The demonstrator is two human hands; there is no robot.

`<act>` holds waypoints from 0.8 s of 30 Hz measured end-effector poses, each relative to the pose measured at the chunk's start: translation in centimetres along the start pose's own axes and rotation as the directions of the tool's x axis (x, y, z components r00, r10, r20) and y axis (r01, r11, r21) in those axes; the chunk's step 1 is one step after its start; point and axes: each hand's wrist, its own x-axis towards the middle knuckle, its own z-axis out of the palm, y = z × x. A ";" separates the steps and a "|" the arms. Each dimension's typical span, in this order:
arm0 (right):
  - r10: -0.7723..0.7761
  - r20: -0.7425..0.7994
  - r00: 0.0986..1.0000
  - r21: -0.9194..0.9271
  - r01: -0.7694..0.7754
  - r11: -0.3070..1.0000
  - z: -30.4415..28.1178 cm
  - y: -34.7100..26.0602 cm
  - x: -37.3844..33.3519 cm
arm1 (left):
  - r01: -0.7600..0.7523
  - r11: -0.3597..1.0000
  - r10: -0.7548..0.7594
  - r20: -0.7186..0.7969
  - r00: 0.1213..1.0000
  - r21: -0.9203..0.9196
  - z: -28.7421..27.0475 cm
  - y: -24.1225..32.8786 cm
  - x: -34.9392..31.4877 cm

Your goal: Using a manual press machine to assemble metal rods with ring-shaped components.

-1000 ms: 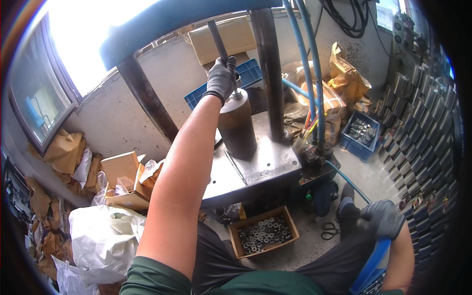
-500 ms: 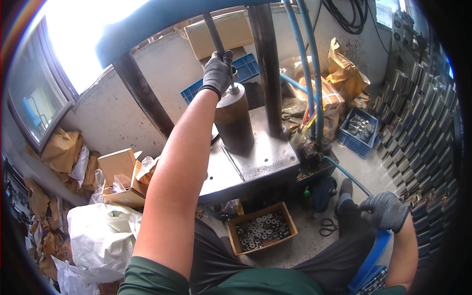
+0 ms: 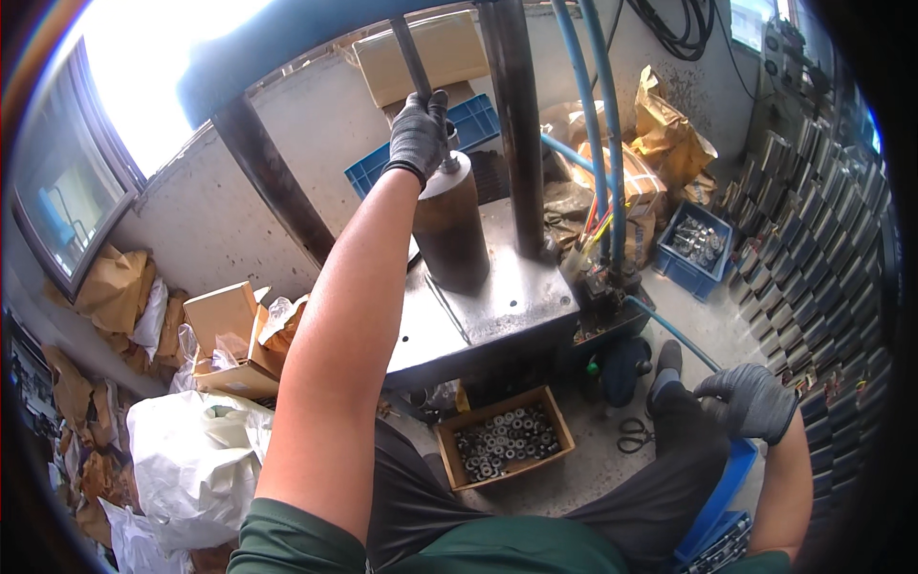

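Head view. The left hand (image 3: pixel 418 134), in a dark grey work glove, was raised at arm's length and closed around a thin metal rod (image 3: pixel 411 59) just above the top face of a brown steel cylinder (image 3: pixel 451 230). The cylinder stood upright on the grey steel plate (image 3: pixel 497 306) of a press, close beside the dark vertical column (image 3: pixel 516 124) on its right. The rod ran upward and slightly left from the cylinder toward the blue frame beam (image 3: pixel 277 43) overhead.

The right hand (image 3: pixel 751 402), also gloved, lay low at the right — fingers curled loosely over the person's knee, holding nothing that could be made out. It was well apart from the left hand.

On the floor below the plate's front edge sat a cardboard box of small metal rings (image 3: pixel 505 447), with scissors (image 3: pixel 631 435) just to its right. Blue hoses (image 3: pixel 593 143) dropped along the column's right side. A blue crate of metal parts (image 3: pixel 696 247) stood farther right — near stacked dark metal blocks (image 3: pixel 803 239). White sacks (image 3: pixel 196 459) and torn cardboard lay at the left.
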 end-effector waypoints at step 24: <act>-0.070 -0.135 0.988 -0.270 0.031 0.962 -3.1 0.6 3.4 | 0.033 0.994 -0.032 -0.015 0.999 0.105 -0.6 0.1 0.1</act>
